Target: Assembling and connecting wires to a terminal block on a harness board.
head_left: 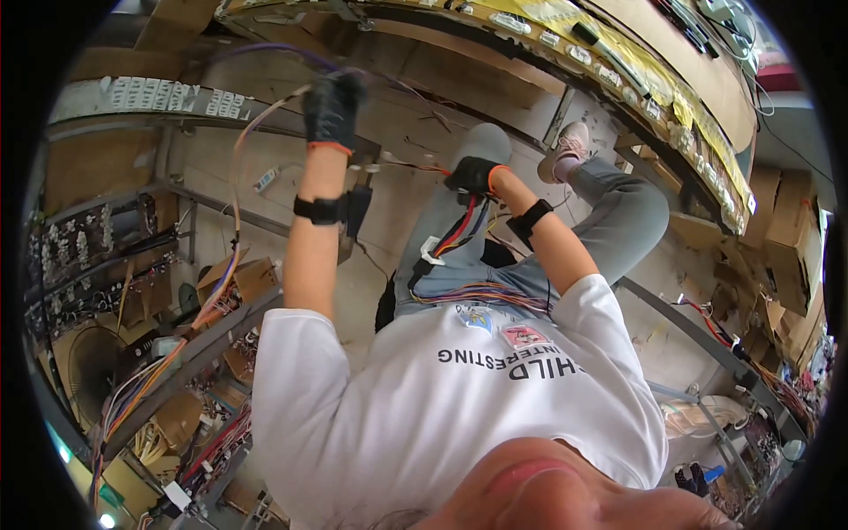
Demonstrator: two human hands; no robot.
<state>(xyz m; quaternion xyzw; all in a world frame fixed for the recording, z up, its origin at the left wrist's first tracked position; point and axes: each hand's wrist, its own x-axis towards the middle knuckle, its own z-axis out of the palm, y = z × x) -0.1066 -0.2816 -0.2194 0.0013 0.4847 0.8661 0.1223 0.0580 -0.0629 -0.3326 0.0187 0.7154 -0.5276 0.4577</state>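
Note:
My left hand [334,110], in a black glove with an orange cuff, is raised at upper left. Blurred by motion, it appears closed around wires; a purple wire [281,48] arcs over it, and an orange-and-purple wire bundle [235,190] hangs down beside it. Over my thigh, my black-gloved right hand [473,176] is closed on a wire harness [459,228] of red, black and other coloured wires. A white connector [430,251] sits on the harness, whose wires [486,296] continue across my lap. Thin wires with small white ends stick out left of my right hand.
A long workbench edge [618,79] with yellow sheeting and white connectors runs along the upper right. Metal frame rails [225,212] stand at left, with many wires and a fan [95,371] beyond. Cardboard boxes [791,238] are stacked at right. Scraps lie on the tiled floor.

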